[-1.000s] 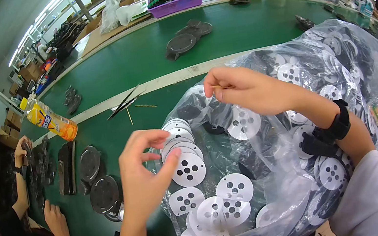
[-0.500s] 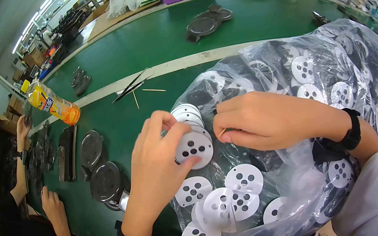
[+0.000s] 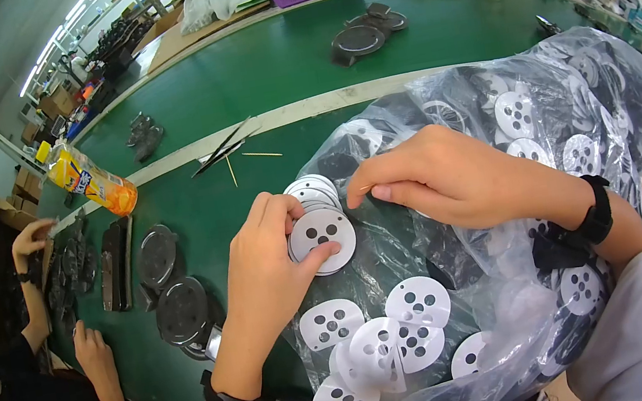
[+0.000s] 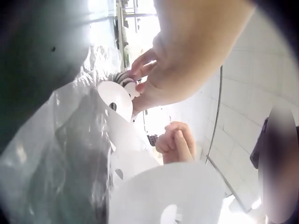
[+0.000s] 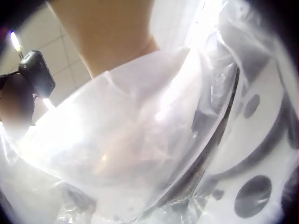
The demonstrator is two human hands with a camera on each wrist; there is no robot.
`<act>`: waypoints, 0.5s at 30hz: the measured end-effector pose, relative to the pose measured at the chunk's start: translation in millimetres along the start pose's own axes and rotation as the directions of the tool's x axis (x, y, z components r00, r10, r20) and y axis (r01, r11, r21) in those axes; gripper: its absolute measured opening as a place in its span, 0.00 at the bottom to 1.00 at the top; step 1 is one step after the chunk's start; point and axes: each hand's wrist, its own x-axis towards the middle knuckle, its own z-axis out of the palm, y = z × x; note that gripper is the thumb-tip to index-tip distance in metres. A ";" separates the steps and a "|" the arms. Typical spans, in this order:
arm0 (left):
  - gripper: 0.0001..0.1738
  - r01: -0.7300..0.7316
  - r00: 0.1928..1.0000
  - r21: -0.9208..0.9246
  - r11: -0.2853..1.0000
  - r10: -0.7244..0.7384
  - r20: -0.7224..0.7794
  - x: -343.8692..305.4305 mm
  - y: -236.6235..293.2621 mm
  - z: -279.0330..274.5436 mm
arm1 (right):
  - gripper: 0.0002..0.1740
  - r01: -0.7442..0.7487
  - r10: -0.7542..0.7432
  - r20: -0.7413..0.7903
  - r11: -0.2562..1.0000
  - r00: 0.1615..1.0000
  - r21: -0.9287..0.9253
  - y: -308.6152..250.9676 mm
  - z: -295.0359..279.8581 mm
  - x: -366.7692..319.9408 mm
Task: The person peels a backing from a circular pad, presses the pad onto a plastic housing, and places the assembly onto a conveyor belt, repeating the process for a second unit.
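In the head view my left hand (image 3: pixel 262 252) grips a round white disc (image 3: pixel 342 241) with several holes, thumb on its face and fingers at the far edge. A row of overlapping white discs (image 3: pixel 312 183) lies just beyond it. My right hand (image 3: pixel 444 181), to the right of the disc, pinches a thin wooden stick (image 3: pixel 366 188) between thumb and fingers; most of the stick is hidden. The left wrist view shows the left hand (image 4: pixel 152 86) at the discs and the right hand (image 4: pixel 176 142) with curled fingers. Clear plastic covers the right hand's work in the right wrist view.
A clear plastic bag (image 3: pixel 512 296) full of white discs spreads over the right side. Loose discs (image 3: pixel 332 323) lie in front. To the left are black round parts (image 3: pixel 181 311), tweezers (image 3: pixel 222 147), two thin sticks (image 3: pixel 262 154), a drink bottle (image 3: pixel 91 180) and another person's hands (image 3: pixel 95 354).
My left hand has moved from beside the discs to gripping one at the near end. My right hand has come down closer to it, still holding the stick.
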 end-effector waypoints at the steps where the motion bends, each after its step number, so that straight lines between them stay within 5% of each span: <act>1: 0.20 0.041 0.999 -0.039 0.998 -0.041 -0.014 0.1 -0.3 0.0 | 0.07 -0.026 0.026 0.005 1.000 1.000 0.000 -3.6 -0.5 -0.4; 5: 0.19 0.023 1.000 0.087 0.996 -0.024 0.006 0.2 1.2 -2.4 | 0.07 -0.104 0.105 -0.077 0.994 0.991 0.018 -3.7 3.8 -4.9; 9: 0.15 -0.221 0.974 -0.025 0.975 0.220 -0.050 4.1 -4.5 -5.3 | 0.06 -0.070 0.065 -0.107 0.997 0.992 -0.044 1.9 5.6 -3.5; 11: 0.13 -0.325 0.944 -0.057 0.944 0.320 -0.079 3.4 3.7 -10.5 | 0.06 -0.055 0.073 -0.117 0.987 0.990 0.148 -5.0 2.5 -2.4; 12: 0.11 -0.082 0.996 -0.353 0.932 0.071 -0.046 -2.4 15.7 -15.7 | 0.06 -0.058 0.075 -0.117 0.988 0.990 0.146 -6.8 2.2 -2.2; 13: 0.10 0.168 0.984 -0.603 0.780 -0.164 0.063 -6.4 24.7 -18.6 | 0.04 0.023 0.009 -0.180 0.985 0.984 0.173 -8.3 2.6 -2.1; 15: 0.10 0.125 0.987 -0.709 0.694 -0.161 0.016 -8.4 36.0 -20.4 | 0.05 0.102 -0.053 -0.239 0.975 0.970 0.196 -13.1 3.1 -2.9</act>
